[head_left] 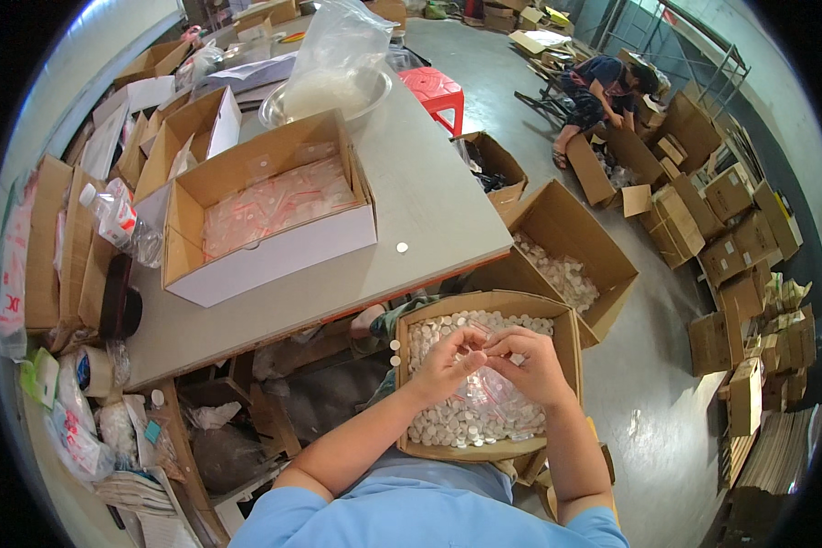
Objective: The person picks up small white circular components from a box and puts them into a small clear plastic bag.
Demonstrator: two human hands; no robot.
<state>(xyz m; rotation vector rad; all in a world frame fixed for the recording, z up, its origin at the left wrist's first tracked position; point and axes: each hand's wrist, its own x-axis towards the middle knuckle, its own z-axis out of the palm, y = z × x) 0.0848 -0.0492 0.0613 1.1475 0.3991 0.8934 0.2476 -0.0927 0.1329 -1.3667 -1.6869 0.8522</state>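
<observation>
On my lap side, an open cardboard box is filled with small white round discs. Several clear plastic zip bags with red stripes lie on the discs, below my hands. Above them my left hand and my right hand meet, thumbs and fingertips pinched together. What sits between the fingertips is too small and too covered to make out. A few discs rest on the box's left rim.
Ahead left, a grey table carries a white-sided carton of red-striped clear bags, a metal bowl and a plastic bottle. Another carton of discs stands right. Beyond are a red stool, stacked cartons and a seated person.
</observation>
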